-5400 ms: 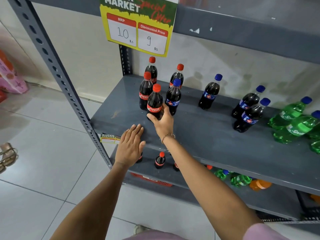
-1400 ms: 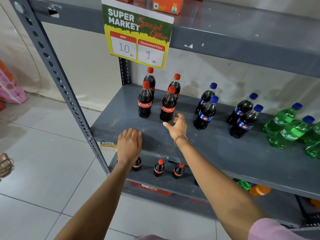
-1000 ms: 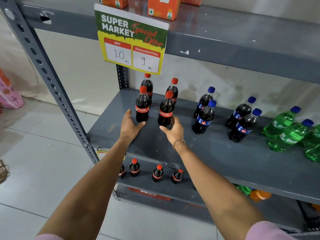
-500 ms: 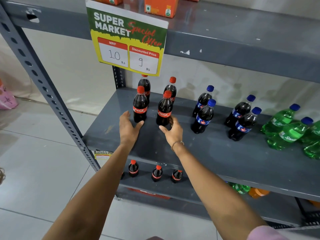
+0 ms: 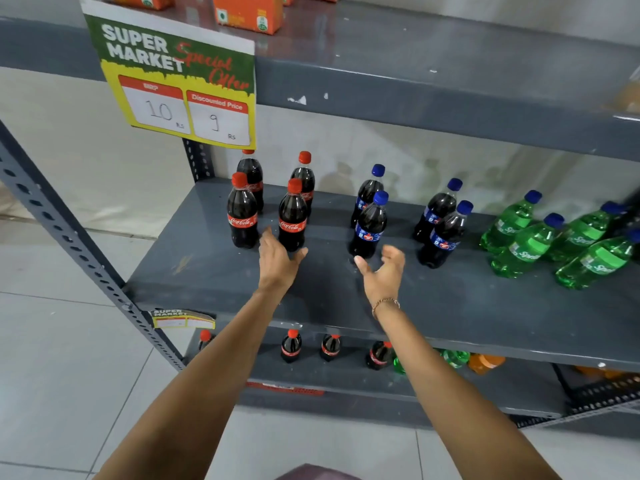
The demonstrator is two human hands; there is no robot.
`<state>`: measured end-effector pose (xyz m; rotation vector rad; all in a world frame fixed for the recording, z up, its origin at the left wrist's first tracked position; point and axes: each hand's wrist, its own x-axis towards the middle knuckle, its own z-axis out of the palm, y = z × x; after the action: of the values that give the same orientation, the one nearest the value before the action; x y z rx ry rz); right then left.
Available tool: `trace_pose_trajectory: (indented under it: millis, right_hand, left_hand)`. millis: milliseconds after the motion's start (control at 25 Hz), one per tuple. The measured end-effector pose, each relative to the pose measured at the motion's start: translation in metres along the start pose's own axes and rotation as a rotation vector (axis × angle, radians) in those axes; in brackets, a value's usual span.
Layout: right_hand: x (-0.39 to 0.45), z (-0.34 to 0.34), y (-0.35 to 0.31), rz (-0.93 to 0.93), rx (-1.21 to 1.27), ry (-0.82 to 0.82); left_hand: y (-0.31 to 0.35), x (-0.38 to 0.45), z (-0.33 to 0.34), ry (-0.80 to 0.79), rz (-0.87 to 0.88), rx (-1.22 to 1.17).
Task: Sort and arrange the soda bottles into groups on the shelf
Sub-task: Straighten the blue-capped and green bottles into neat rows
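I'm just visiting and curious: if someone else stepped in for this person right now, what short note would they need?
Left hand: open, empty, by the front red-capped cola bottles.
Right hand: open, empty, beside the nearest blue-capped cola bottle.
On the middle shelf: four red-capped colas stand in a block at left, four blue-capped colas in two separate pairs at centre, green bottles at right.
Done: the three kinds are separated.
Left: probably pull the blue-capped pairs together and tidy the green ones.

Sign [image 5: 180, 77]: "SUPER MARKET Special Offer", 10, 9; red-capped bottles [image 5: 242, 216]: Coca-Cola.
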<state>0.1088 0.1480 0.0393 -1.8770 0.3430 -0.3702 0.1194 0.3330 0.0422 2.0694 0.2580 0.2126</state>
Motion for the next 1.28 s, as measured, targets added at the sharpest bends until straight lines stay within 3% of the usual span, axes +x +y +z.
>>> trace_pose_trajectory:
  millis: [120, 480, 640, 760, 920, 1000, 1120, 1280]
  right_hand:
    - [0.023, -0.006, -0.004, 0.000, -0.020, -0.207]
    - [0.034, 0.002, 0.002, 0.023, 0.013, -0.214]
    - [0.030, -0.004, -0.001, 0.027, 0.031, -0.273]
    - [0.023, -0.027, 0.010, 0.072, 0.004, -0.147]
    - [0.014, -0.070, 0.033, 0.038, 0.013, 0.149]
    - [0.028, -0.091, 0.038, 0.004, -0.030, 0.196]
    - [0.060, -0.122, 0.041, 0.050, -0.040, -0.004]
    - [0.083, -0.137, 0.044, 0.063, -0.057, -0.257]
  left_hand:
    - [0.005, 0.011, 0.001, -0.027, -0.015, -0.085]
    - [0.001, 0.015, 0.003, 0.033, 0.001, -0.037]
    - [-0.006, -0.003, 0.014, 0.218, 0.001, -0.010]
    - [0.001, -0.021, 0.039, 0.207, 0.089, 0.091]
    - [0.029, -0.033, 0.076, -0.007, 0.141, -0.010]
    - [0.041, -0.031, 0.089, -0.100, 0.106, -0.036]
    - [0.059, -0.024, 0.106, -0.170, 0.047, -0.055]
    - [0.071, -0.020, 0.117, -0.101, 0.041, -0.082]
